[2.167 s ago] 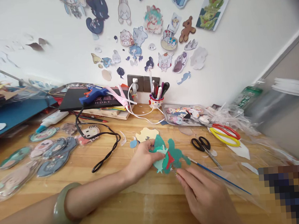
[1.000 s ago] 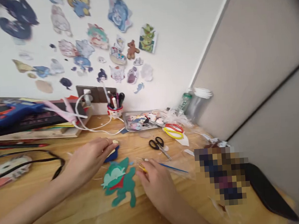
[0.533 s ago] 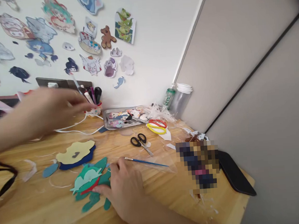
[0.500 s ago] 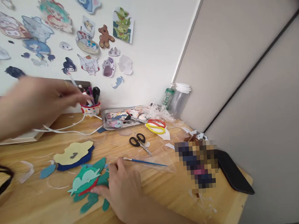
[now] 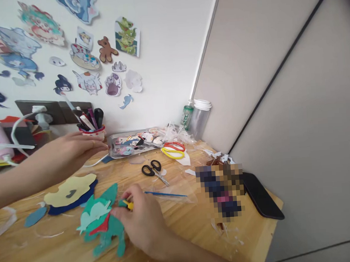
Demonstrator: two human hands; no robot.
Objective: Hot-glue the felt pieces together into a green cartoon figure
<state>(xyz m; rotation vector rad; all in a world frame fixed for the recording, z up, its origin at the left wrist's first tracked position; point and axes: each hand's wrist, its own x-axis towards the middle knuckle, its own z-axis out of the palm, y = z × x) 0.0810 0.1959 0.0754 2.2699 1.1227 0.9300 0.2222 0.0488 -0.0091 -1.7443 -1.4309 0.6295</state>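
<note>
My right hand pinches the right edge of a green animal-shaped cutout. A pale mint piece and a red piece lie layered on its front. Close to the fingertips shows a small yellow part, partly covered by the hand. My left hand hovers in front of the pen cup, fingers stretched out, with nothing visible in them. To the left of the green cutout, a pale yellow cutout rests over a dark blue one.
Black-handled scissors and a blue brush lie beyond my right hand. Behind them sit a metal tray of cutouts, red-and-yellow scissors, a clear jar and a green bottle. A black phone-like slab lies by the right edge.
My left hand has come down from the pen cup toward the desk. The green cutout has shifted in my right hand, and the yellow part now shows. The view has turned slightly right.
</note>
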